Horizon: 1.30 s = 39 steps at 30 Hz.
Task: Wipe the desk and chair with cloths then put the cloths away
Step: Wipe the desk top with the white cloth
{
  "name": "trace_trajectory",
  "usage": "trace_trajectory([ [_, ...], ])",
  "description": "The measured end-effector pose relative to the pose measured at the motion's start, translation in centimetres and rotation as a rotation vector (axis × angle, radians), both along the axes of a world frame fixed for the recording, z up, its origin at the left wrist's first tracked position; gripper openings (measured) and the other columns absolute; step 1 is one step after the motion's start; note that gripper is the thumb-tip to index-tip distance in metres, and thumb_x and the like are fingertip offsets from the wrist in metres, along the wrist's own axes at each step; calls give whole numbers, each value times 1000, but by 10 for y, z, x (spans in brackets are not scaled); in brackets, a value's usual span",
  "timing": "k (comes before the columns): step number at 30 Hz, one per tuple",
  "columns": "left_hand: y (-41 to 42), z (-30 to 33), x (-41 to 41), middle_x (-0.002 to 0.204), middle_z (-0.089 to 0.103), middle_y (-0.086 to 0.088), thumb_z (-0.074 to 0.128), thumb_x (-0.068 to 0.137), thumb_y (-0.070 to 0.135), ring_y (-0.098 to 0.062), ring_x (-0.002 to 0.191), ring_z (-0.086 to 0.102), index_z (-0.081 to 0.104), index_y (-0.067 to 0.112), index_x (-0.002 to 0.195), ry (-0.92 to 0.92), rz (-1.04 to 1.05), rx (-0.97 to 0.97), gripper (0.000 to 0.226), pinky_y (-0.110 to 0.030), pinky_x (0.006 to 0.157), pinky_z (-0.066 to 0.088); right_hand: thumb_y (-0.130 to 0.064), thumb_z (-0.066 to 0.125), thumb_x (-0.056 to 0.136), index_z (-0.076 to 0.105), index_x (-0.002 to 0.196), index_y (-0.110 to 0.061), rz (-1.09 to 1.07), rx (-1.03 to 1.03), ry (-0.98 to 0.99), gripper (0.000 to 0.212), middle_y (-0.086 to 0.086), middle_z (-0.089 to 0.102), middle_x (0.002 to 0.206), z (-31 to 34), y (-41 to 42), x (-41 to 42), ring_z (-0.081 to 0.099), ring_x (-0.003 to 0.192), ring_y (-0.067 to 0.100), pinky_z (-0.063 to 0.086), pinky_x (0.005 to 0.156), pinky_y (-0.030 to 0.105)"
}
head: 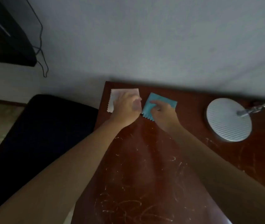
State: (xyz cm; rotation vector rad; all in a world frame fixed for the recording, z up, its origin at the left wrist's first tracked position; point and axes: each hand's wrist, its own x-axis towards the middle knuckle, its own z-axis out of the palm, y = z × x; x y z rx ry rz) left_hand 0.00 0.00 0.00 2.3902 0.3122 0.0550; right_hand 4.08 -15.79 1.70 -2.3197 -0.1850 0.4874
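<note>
Scratched brown tabletop [152,159] carries two soft, light cloths left of the lamp base [228,119]: left hand [125,109] presses the white cloth [114,97] with flat fingers, right hand [164,113] pinches the blue cloth [161,99]

Head camera looks steeply down, close over the desk [152,167].

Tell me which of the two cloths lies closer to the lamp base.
The blue cloth, under the right hand. The white cloth, under the left hand, sits at the desk's far left corner, farther from the lamp base.
</note>
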Motion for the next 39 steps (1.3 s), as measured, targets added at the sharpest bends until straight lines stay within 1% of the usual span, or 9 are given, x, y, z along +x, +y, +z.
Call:
trace_trajectory([
  [4, 5, -39, 15, 141, 49, -5, 60, 93, 24, -28, 136, 39, 57, 17, 132, 137, -79, 163, 39, -49, 110, 34, -18, 51, 91, 49, 140, -23, 108, -229, -23, 49, 9, 54, 136, -34, 4, 7, 48, 126, 29, 40, 105, 42],
  [10, 10, -73, 23, 148, 40, -8, 58, 96, 27, -28, 141, 31, 52, 18, 136, 127, -64, 259, 41, -48, 115, 28, -20, 51, 91, 44, 144, -18, 214, -413, -139, 53, 7, 44, 142, -62, -4, 2, 37, 131, 28, 37, 106, 42],
  [16, 13, -74, 12, 119, 58, -3, 61, 94, 29, -25, 115, 53, 64, 18, 117, 6, 9, 321, 25, -37, 81, 48, -21, 52, 91, 43, 144, -19, 226, -423, -189, 54, 5, 42, 144, -66, -7, -2, 37, 133, 24, 38, 108, 40],
  [22, 23, -62, 17, 116, 60, -1, 61, 95, 25, -23, 109, 56, 65, 17, 111, 15, -4, 274, 18, -34, 75, 45, -19, 52, 92, 46, 143, -19, 241, -373, -186, 52, 4, 42, 146, -61, -10, -6, 35, 136, 22, 37, 108, 40],
  [26, 34, -43, 18, 107, 63, -8, 65, 92, 19, -27, 102, 58, 65, 11, 104, -36, 79, 127, 14, -36, 80, 46, -15, 54, 93, 60, 131, -17, 92, -102, -259, 38, 3, 62, 123, -51, 1, -17, 58, 107, 15, 49, 88, 32],
  [28, 36, -31, 7, 104, 63, -7, 69, 89, 18, -25, 97, 59, 65, 11, 103, -80, 87, 69, 15, -38, 81, 49, -24, 58, 94, 58, 131, -20, -177, 243, 71, 38, -1, 68, 108, -36, 19, -18, 62, 86, 8, 53, 79, 30],
  [31, 32, -18, -13, 99, 60, 1, 72, 86, 15, -19, 93, 58, 67, 14, 100, -116, 46, 19, 15, -32, 78, 48, -34, 60, 93, 47, 137, -20, -397, 639, 539, 48, 3, 66, 112, -24, 44, -12, 67, 99, 18, 57, 87, 38],
  [35, 31, -7, -36, 96, 57, 5, 71, 82, 5, -13, 87, 57, 66, 18, 97, -114, 50, -31, 21, -22, 70, 46, -9, 60, 90, 59, 121, -9, -314, 715, 591, 31, 14, 70, 112, -19, 63, -15, 71, 97, 25, 60, 84, 40],
  [39, 41, 6, -49, 88, 58, 3, 75, 79, 6, -12, 75, 57, 69, 13, 90, -191, 72, -25, 15, -15, 59, 46, 5, 60, 81, 61, 120, -8, -251, 683, 524, 41, 15, 71, 107, -19, 77, -14, 73, 92, 26, 60, 78, 37],
])
